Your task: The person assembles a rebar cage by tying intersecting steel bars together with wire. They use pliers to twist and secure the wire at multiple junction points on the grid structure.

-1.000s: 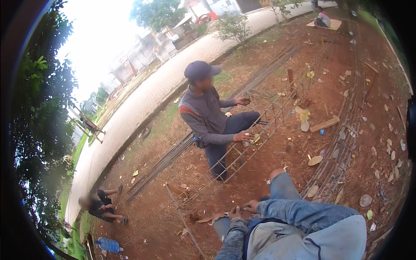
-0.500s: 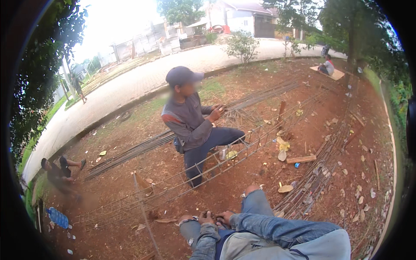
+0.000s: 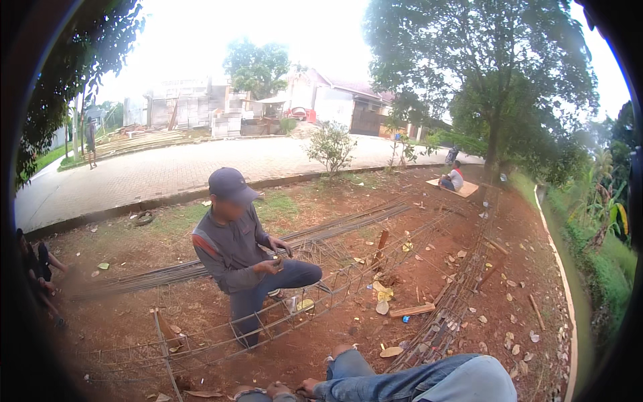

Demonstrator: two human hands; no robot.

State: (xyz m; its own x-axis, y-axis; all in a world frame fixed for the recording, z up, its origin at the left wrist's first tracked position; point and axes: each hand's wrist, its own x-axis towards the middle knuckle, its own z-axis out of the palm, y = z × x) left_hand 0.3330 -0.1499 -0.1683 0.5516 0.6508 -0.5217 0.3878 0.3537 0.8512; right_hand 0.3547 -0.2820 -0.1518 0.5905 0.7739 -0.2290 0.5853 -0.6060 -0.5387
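Note:
At the lower edge, my left hand (image 3: pixel 277 389) and my right hand (image 3: pixel 309 386) lie close together, low by my knees. The fingers are small and partly cut off, so what they hold, if anything, is hidden. Ahead of them, a long rebar cage (image 3: pixel 293 328) with square stirrups runs diagonally over the red soil. A co-worker (image 3: pixel 231 234) in a cap kneels on its far side, one leg within the cage's line. The co-worker's hands (image 3: pixel 270 265) are raised over the thigh around a small thing I cannot make out.
Loose steel bars (image 3: pixel 167 273) lie behind the co-worker. More bars (image 3: pixel 450 308) are heaped at right. Wooden stakes (image 3: pixel 380 248), a wood block (image 3: pixel 412 310) and leaves dot the soil. One person (image 3: pixel 455 177) sits far right, another (image 3: pixel 43 261) at far left. A paved road (image 3: pixel 201 164) crosses behind.
My view has tipped up and shifted, so my hands now sit at the lower edge. The co-worker's head has bent down, and their hands have drawn apart from the bars.

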